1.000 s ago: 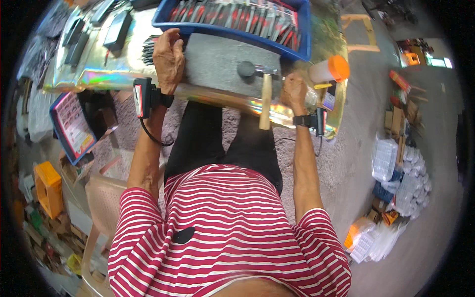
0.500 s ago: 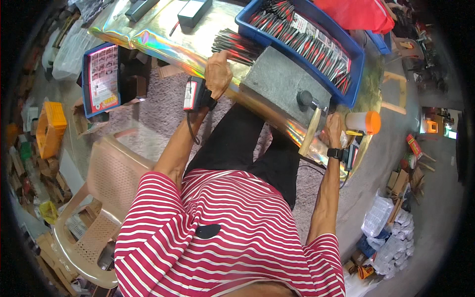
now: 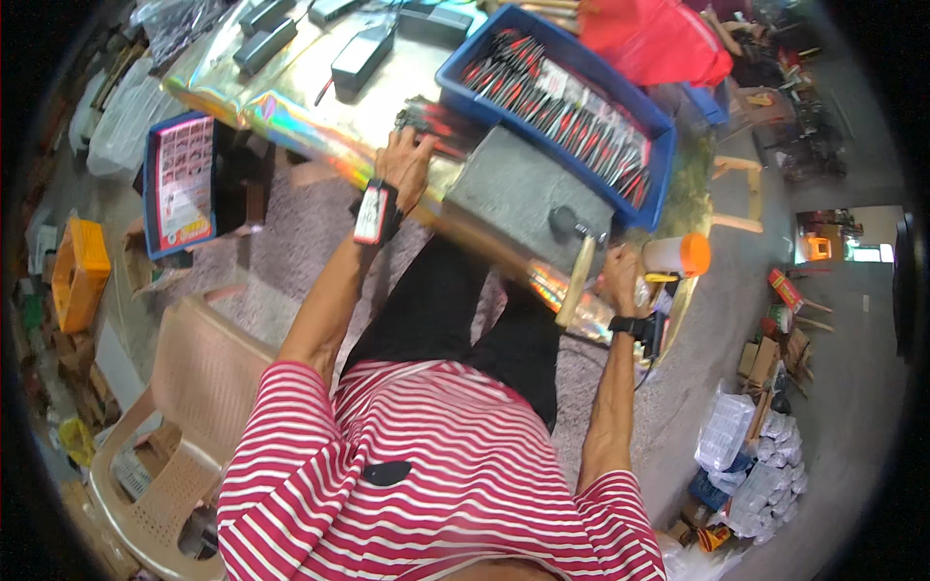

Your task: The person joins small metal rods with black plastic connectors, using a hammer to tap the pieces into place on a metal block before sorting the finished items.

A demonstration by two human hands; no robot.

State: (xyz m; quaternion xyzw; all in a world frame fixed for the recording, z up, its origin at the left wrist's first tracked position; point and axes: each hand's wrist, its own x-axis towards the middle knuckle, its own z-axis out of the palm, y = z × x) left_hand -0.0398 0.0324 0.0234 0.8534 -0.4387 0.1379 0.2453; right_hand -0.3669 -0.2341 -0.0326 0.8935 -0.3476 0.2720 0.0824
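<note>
My left hand [image 3: 405, 168] reaches over the table with its fingers spread, touching a loose pile of slim black-and-red pieces [image 3: 441, 124]. The pile is blurred, and their kind is unclear. My right hand [image 3: 621, 271] is closed beside a hammer with a wooden handle [image 3: 578, 279]; whatever it holds is hidden. The hammer's dark head rests on the near right end of a grey block [image 3: 523, 189]. Just right of my right hand lies a clear container with an orange lid [image 3: 695, 254].
Behind the block, a blue tray [image 3: 662, 184] holds many more slim pieces. Black box-shaped devices [image 3: 362, 60] stand at the far left, and a red cloth [image 3: 651, 41] lies beyond the tray. A beige plastic chair [image 3: 205, 363] is at my left.
My left hand's fingers have stretched out and spread over the pile. My right hand stays closed by the hammer. The whole view has shifted slightly.
</note>
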